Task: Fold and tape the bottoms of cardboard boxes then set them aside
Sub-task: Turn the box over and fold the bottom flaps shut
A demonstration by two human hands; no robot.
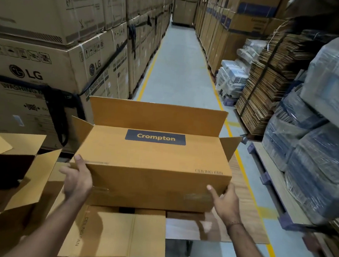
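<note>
A long brown Crompton ceiling-fan box [153, 167] is held in front of me over a wooden table [244, 195]. Its blue label faces up and its far flaps stand open, pointing away from me. My left hand [78, 179] grips the box's near left corner, thumb on the upper edge. My right hand [224, 201] holds the near right corner, fingers spread against the side. Clear tape shows faintly on the side facing me. A flattened box blank [115, 233] lies on the table below it.
An assembled box [9, 168] with open flaps stands at the left. Tall LG cartons [48, 62] line the left side. At the right are bundled flat cardboard [269, 85] and wrapped goods on a pallet [326, 140]. A grey aisle [177, 64] with yellow lines runs ahead.
</note>
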